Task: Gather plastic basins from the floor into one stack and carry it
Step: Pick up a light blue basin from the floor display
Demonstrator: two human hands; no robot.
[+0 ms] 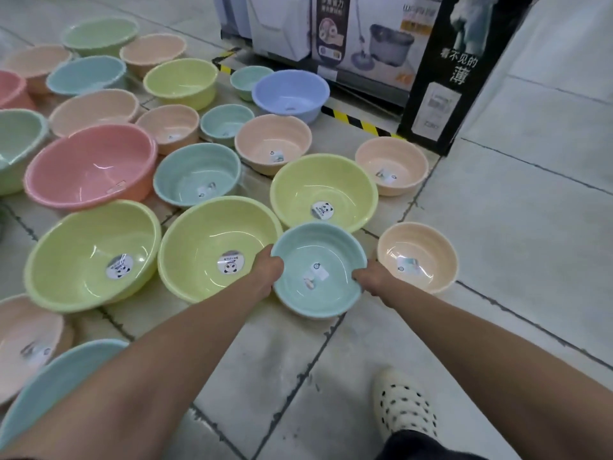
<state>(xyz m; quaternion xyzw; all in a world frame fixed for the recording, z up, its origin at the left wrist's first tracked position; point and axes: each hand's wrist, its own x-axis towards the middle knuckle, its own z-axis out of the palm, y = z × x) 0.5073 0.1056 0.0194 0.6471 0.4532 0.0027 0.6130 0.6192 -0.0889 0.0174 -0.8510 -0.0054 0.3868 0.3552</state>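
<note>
both hands hold one small teal basin point(326, 249) just below the middle of the frame. the left hand point(269, 267) grips its left rim with fingers curled round the edge, and the right hand point(369, 276) grips the right rim the same way. the basin is upright, with a paper label on its bottom. whether it rests on the tiled floor point(530, 234) or hangs just off it cannot be told. its rim overlaps the edge of a yellow-green basin point(205, 227) on the left, and a second yellow-green basin point(323, 180) lies just above; both carry panda stickers. a peach basin point(421, 240) stands just right of the right hand. further left sit a third yellow-green basin point(83, 240) and a pink basin point(89, 161), and more pastel basins lie singly across the upper left. a lavender-blue basin point(290, 91) sits beside hazard tape point(361, 122) and mop bucket boxes point(365, 44) at the top. a cream perforated clog point(403, 405) shows at lower right.
</note>
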